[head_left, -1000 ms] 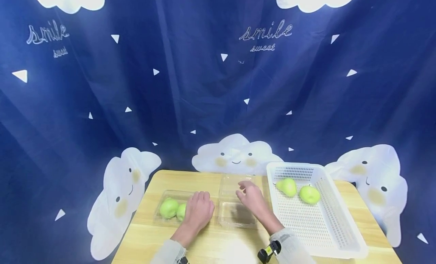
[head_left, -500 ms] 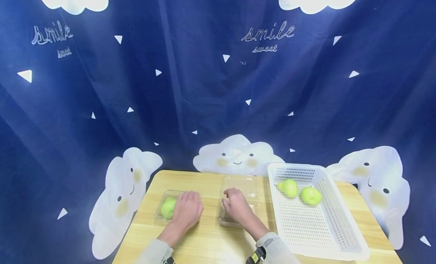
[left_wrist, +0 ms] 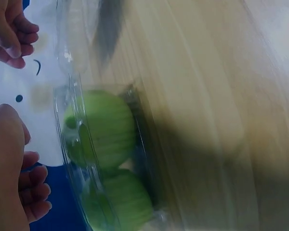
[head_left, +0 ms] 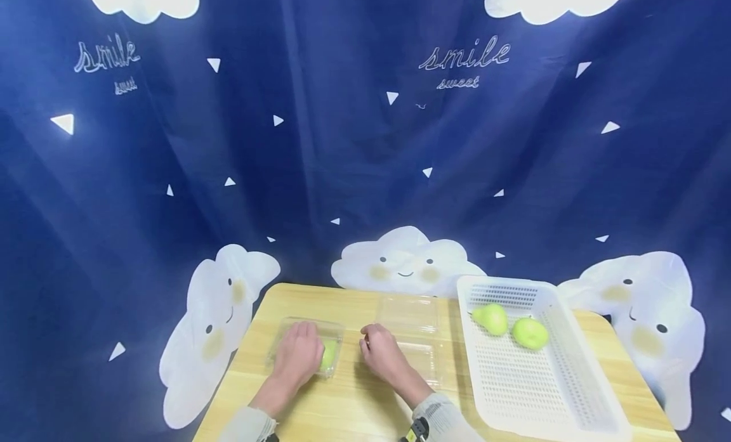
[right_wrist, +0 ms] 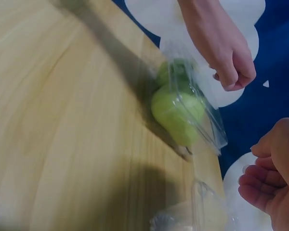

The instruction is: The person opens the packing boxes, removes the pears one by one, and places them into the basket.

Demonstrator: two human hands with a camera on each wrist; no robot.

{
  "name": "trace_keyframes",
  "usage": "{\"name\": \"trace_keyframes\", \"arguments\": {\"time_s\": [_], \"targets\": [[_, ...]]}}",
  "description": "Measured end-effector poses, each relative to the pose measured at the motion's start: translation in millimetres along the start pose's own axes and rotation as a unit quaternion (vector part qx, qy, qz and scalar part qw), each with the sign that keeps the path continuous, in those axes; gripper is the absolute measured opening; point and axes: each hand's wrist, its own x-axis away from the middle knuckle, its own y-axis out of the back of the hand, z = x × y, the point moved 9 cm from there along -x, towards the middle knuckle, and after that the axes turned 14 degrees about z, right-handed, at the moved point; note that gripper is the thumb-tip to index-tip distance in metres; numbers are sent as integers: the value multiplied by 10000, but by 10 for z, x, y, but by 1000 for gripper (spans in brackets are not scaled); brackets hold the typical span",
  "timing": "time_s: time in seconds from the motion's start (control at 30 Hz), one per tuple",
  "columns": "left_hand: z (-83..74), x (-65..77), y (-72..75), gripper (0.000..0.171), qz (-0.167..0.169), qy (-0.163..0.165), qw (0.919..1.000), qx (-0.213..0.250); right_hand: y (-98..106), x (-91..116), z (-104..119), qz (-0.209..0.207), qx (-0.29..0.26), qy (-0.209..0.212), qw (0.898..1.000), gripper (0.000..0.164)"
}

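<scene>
My left hand (head_left: 299, 350) is above a clear plastic box (head_left: 337, 359) at the left of the table, its fingers loosely curled around nothing. Two green fruits lie in this box; the left wrist view shows a round green fruit (left_wrist: 101, 130) and another green fruit (left_wrist: 120, 202) beside it. From the right wrist side, one looks like a green pear (right_wrist: 176, 115) with a stem. My right hand (head_left: 384, 352), also loosely curled and holding nothing, hovers at the left edge of a second clear plastic box (head_left: 422, 359), whose lid (head_left: 408, 312) lies folded back.
At the right stands a white perforated basket (head_left: 577, 366) with a green pear (head_left: 491, 319) and a rounder green fruit (head_left: 530, 333) in it. Everything rests on a wooden table (head_left: 354, 410). A blue curtain (head_left: 354, 144) with clouds hangs behind.
Both hands have moved left. My left hand now covers the left fruit instead of standing at the box's right side. The right hand has left the middle of the second box for its left edge.
</scene>
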Motion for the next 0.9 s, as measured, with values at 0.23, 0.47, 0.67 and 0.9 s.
{"name": "trace_keyframes", "arguments": {"time_s": [0.23,0.47,0.67,0.9], "targets": [[194,48,-68,17,289,306,9966,705,-55,-54,44,-59,-165,-16,9998,18],[423,92,-30,12,591,360,9938,871,-180,-134,-5,91,-1187,-470,9918,20],[841,146,-90,23,1099,1297,9663,1935,-319,-170,-26,135,-2064,-926,9740,20],[1213,261,-246,28,1867,2229,9060,3078,-386,-143,-39,53,-2048,-1206,9713,20]]}}
